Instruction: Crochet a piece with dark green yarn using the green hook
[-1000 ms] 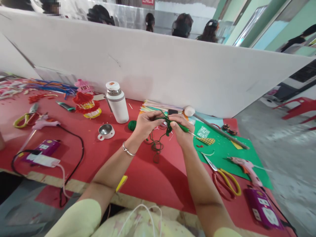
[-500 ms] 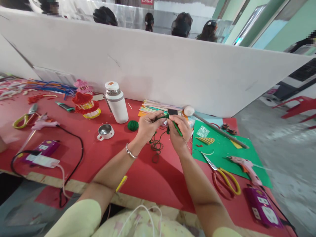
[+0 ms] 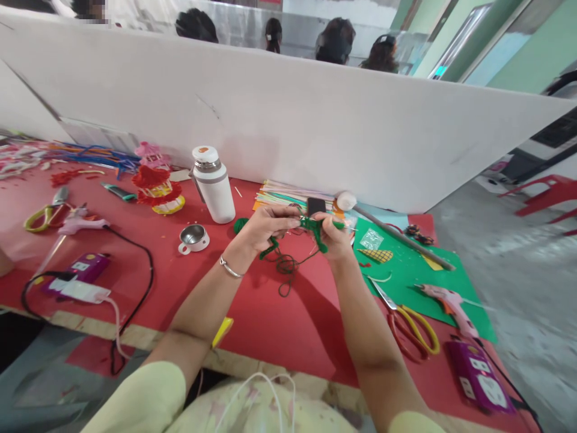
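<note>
My left hand is closed, its thumb and fingers pinching the left end of a small dark green crochet piece. In my right hand is a crochet hook with a green handle, lying nearly sideways with its head at the piece. Part of the green work hangs below the right fingers. Loose green yarn lies in loops on the table under both hands. Beside the left hand, the green yarn ball is partly hidden behind it. The hook's tip is too small to make out.
A white thermos and metal-lined cup stand left on the red table. To the right are scissors, a pink glue gun and a green sheet. A white partition rises behind.
The hook has turned from pointing down toward me to lying nearly sideways. My hands have moved slightly apart, and the green piece shows more openly between them.
</note>
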Demonstrator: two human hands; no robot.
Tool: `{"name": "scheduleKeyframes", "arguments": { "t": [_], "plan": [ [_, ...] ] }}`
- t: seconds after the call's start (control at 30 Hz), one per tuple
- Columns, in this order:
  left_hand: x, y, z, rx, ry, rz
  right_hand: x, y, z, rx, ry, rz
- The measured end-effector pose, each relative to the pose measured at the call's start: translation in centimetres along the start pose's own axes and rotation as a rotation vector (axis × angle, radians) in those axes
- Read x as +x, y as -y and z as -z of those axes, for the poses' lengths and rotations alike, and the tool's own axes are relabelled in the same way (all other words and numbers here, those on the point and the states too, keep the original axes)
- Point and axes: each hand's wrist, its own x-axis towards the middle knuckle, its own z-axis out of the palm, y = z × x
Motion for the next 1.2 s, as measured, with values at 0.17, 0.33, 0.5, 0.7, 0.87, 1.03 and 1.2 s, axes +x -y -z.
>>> {"name": "scheduleKeyframes", "arguments": {
  "t": [0.17, 0.33, 0.5, 0.7, 0.87, 1.03, 1.2],
  "plan": [
    [-0.1, -0.2, 0.2, 0.062, 0.031, -0.003, 0.1, 0.3, 0.7, -0.031, 0.103, 0.049],
    [0.0, -0.1, 0.1, 0.077, 0.051, -0.014, 0.2, -0.1, 1.1, -0.055, 0.105, 0.049],
    [0.0, 0.2, 0.1, 0.098, 0.026, -0.03, 0.2, 0.0, 0.5, -0.112, 0.087, 0.053],
    [0.0, 0.1, -0.1, 0.105, -0.01, -0.068, -0.2, 0.6, -0.7, -0.093, 0.087, 0.062],
    [0.0, -0.1, -0.3, 0.092, -0.037, -0.085, -0.6, 0.9, -1.3, -0.056, 0.047, 0.042],
    [-0.1, -0.1, -0.4, 0.083, -0.018, -0.12, -0.8, 1.4, -2.0, -0.071, 0.027, 0.028],
    [-0.1, 0.1, -0.3, 0.103, -0.044, -0.131, -0.9, 1.7, -2.4, -0.042, 0.015, 0.042]
  ]
}}
